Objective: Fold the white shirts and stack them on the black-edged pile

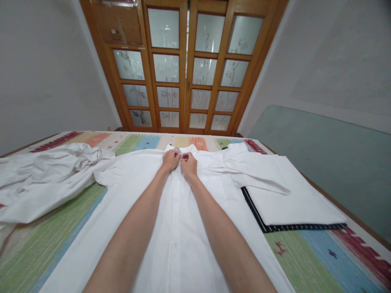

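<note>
A white button-front cloth shirt (165,228) lies spread front side up along the middle of a multicoloured striped cloth (33,254), its collar (193,148) at the far end. The left hand (171,159) and right hand (188,163) meet at the top of the front, fingertips drawn narrow, each apparently pinching fabric; the button itself is too small to make out. The step seems to be working the top fastening, and the next move calls for fine fingertip control with little arm travel. Crumpled white fabric (51,167) crowds the left sleeve; on the right, a sleeve overlaps a folded white, black-edged textile (301,205). Striped cloth shows bare beyond the collar and at both near corners.
</note>
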`<action>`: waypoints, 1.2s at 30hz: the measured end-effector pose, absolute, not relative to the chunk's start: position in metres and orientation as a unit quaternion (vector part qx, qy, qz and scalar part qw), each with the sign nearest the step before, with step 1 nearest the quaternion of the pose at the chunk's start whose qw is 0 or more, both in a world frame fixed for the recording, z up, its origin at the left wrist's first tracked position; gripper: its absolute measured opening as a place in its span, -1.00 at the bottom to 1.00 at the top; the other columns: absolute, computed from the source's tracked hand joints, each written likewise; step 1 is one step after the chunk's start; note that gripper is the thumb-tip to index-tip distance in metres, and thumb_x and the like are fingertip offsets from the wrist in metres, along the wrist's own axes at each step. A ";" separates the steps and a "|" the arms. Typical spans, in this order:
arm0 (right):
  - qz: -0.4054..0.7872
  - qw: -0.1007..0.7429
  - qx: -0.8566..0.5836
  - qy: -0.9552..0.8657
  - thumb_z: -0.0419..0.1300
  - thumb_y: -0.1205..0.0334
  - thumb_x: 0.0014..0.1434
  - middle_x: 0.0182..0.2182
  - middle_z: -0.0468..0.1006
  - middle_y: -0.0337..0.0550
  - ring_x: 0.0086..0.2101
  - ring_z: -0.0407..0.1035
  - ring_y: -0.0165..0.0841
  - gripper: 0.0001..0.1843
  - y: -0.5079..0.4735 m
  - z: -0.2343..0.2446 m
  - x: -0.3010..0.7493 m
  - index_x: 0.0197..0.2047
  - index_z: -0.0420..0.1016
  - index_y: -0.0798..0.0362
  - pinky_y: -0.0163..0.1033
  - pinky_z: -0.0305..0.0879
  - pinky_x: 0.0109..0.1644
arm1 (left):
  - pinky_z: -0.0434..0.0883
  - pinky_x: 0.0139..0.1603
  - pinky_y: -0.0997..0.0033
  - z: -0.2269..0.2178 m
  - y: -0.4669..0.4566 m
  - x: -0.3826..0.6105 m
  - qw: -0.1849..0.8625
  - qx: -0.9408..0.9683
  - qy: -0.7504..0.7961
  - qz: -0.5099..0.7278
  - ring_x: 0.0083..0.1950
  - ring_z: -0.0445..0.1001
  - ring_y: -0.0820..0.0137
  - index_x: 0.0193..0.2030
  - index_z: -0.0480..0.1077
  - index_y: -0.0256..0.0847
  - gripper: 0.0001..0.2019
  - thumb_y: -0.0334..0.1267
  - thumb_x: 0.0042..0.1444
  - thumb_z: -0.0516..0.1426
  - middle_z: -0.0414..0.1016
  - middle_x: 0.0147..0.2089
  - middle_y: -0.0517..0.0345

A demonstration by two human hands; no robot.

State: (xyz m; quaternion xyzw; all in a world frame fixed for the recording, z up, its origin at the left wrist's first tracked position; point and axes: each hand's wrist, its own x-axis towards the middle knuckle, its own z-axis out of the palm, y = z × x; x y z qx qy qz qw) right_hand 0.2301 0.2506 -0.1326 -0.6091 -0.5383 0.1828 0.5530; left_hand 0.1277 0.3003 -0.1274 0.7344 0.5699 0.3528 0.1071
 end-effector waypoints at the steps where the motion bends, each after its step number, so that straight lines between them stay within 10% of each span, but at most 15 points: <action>1: 0.183 0.555 -0.608 -0.538 0.09 0.43 -0.01 -0.35 0.56 -0.19 -0.33 0.42 -0.34 -0.84 0.250 -0.132 0.230 -0.34 0.37 0.00 -0.25 0.31 -0.09 | 0.30 -0.12 0.35 -0.127 0.300 0.128 0.113 0.737 0.567 0.350 -0.15 0.45 0.25 -0.43 0.49 -0.18 -0.82 -0.26 0.11 0.09 0.57 -0.27 0.04; 16: 0.181 0.544 -0.604 -0.554 0.06 0.43 0.00 -0.39 0.54 -0.25 -0.36 0.40 -0.37 -0.84 0.249 -0.132 0.230 -0.37 0.35 -0.01 -0.30 0.30 -0.15 | 0.33 -0.13 0.35 -0.123 0.294 0.127 0.129 0.736 0.573 0.336 -0.24 0.46 0.29 -0.39 0.55 -0.25 -0.81 -0.28 0.11 0.11 0.54 -0.36 0.06; 25: 0.097 0.504 -0.658 -0.551 0.05 0.41 0.04 -0.24 0.46 -0.06 -0.18 0.35 -0.28 -0.84 0.246 -0.127 0.229 -0.28 0.37 0.06 -0.24 0.23 0.01 | 0.31 0.22 0.20 -0.126 0.286 0.131 0.050 0.700 0.565 0.434 0.20 0.34 0.17 0.26 0.20 -0.22 -0.38 -0.36 0.03 0.22 0.26 0.21 -0.12; 36: 0.080 0.480 -0.677 -0.552 0.03 0.45 0.02 -0.15 0.40 -0.01 -0.08 0.28 -0.22 -0.70 0.234 -0.118 0.226 -0.14 0.34 0.09 -0.19 0.16 0.10 | 0.36 -0.05 0.31 -0.112 0.285 0.134 0.058 0.687 0.653 0.312 -0.09 0.45 0.22 -0.26 0.55 -0.20 -0.81 -0.18 0.10 0.17 0.51 -0.21 0.02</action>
